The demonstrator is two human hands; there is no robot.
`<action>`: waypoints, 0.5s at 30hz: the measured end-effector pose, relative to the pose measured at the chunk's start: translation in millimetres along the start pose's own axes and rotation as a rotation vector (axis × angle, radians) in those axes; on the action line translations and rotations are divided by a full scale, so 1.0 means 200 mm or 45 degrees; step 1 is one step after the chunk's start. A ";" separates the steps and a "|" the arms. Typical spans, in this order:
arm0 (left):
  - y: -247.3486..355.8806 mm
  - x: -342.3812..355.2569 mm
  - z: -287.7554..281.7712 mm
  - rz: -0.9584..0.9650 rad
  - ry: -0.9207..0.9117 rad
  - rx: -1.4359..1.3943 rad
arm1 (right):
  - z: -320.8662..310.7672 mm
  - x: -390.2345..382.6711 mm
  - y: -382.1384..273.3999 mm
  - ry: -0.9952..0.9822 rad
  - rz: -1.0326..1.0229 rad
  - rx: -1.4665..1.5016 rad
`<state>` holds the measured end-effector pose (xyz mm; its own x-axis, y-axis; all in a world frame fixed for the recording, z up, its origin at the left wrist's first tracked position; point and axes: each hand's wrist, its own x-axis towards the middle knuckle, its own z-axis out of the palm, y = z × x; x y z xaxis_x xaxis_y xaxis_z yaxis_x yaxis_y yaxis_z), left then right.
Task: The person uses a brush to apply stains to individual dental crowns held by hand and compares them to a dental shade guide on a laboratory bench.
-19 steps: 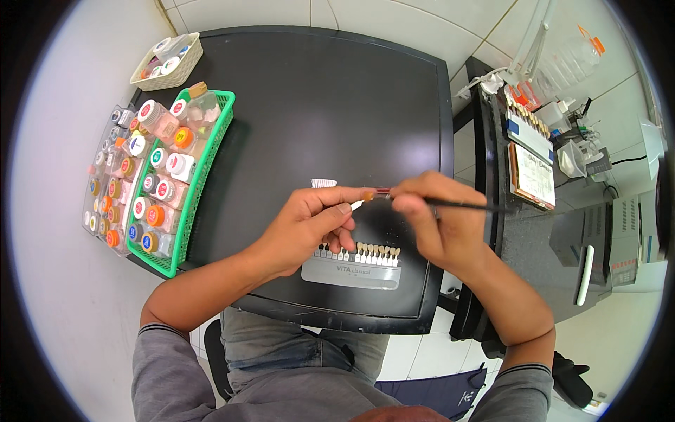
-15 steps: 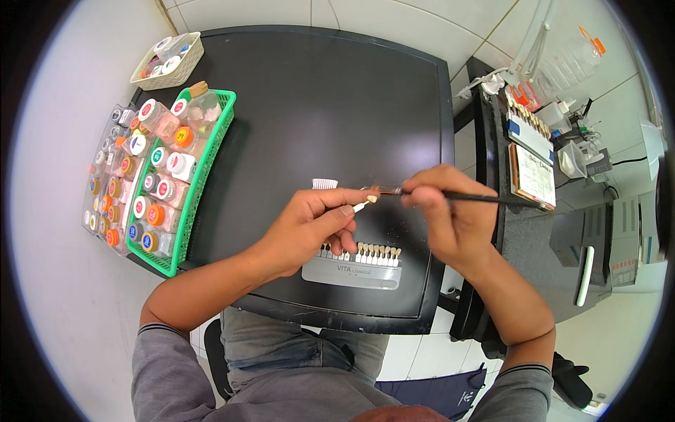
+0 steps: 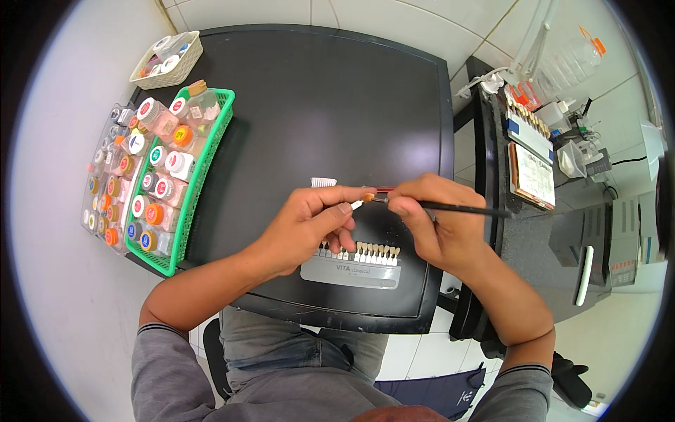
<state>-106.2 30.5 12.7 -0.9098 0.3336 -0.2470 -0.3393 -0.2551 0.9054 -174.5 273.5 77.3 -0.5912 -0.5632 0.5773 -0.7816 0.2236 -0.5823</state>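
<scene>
Between the thumb and fingers of my left hand is a tooth shade tab, its tooth end pointing right. My right hand is closed around a brush with a long black handle. The brush's brownish tip meets the tooth end of the tab, though the exact contact is too small to make out. Below my left hand lies a grey shade guide holder with a row of tooth tabs, partly covered by my fingers. A white ribbed piece shows just beyond that hand. A reddish strip lies behind the brush tip.
On the black table, a green basket of capped jars stands at left, beside a clear container of more jars. A cream basket sits at the far left. A side counter at right bears a notebook and bottles.
My right hand has shifted left and slightly down, bringing the brush tip from beyond the tab onto its tooth end. My left hand keeps its hold on the tab, almost unmoved.
</scene>
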 end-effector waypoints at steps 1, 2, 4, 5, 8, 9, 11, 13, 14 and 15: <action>0.00 0.00 0.00 -0.002 0.003 -0.008 | 0.00 0.00 0.00 0.009 0.006 -0.012; 0.00 0.00 0.00 -0.003 0.001 -0.010 | -0.01 0.00 0.00 0.017 0.012 -0.023; 0.00 0.01 0.00 -0.005 -0.004 -0.008 | -0.01 0.01 -0.01 0.059 -0.004 0.038; 0.00 0.00 0.00 -0.008 0.000 -0.006 | 0.00 0.00 -0.01 0.045 0.024 0.020; 0.01 -0.01 0.00 0.015 0.001 0.034 | 0.00 -0.02 0.01 0.037 0.120 -0.044; 0.01 0.00 0.00 0.044 0.002 0.080 | 0.00 -0.01 0.02 0.108 0.110 0.000; 0.01 0.00 0.02 0.161 0.033 0.185 | 0.00 0.00 0.03 0.247 0.091 0.090; 0.01 -0.01 0.04 0.337 0.083 0.302 | 0.05 0.00 0.04 0.191 0.268 0.159; 0.02 -0.01 0.05 0.344 0.098 0.322 | 0.06 -0.01 0.04 0.123 0.402 0.202; 0.02 -0.01 0.05 0.350 0.115 0.343 | 0.06 -0.02 0.03 0.053 0.536 0.246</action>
<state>-103.9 38.1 19.8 -0.9795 0.2017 -0.0014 -0.0163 -0.0723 0.9972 -175.2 268.0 64.3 -0.8598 -0.4217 0.2880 -0.4228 0.2716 -0.8646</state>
